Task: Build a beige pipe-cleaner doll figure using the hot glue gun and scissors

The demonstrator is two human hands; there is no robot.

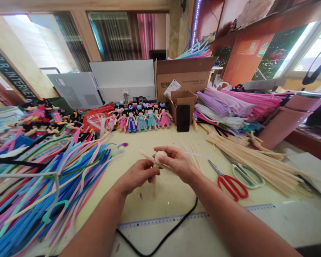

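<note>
Both hands meet over the middle of the table, working on a cream pipe-cleaner doll body (161,155) with a rounded head and thin limbs sticking out. My right hand (178,162) wraps its fingers and thumb around the rounded part. Lower down, my left hand (140,174) pinches the limbs where they join. One cream limb points up and left past the fingers, another hangs below. Parts of the body are hidden by the fingers. Several loose cream pipe cleaners (194,151) lie just behind my right hand.
Red-handled scissors (231,184) and green-handled scissors (248,175) lie right, by a cream pipe-cleaner bundle (256,160). Colored pipe cleaners (56,178) heap up left. Finished dolls (141,119), a phone (183,118) and a pink bottle (291,119) stand behind. A ruler (163,220) and black cord (160,246) lie in front.
</note>
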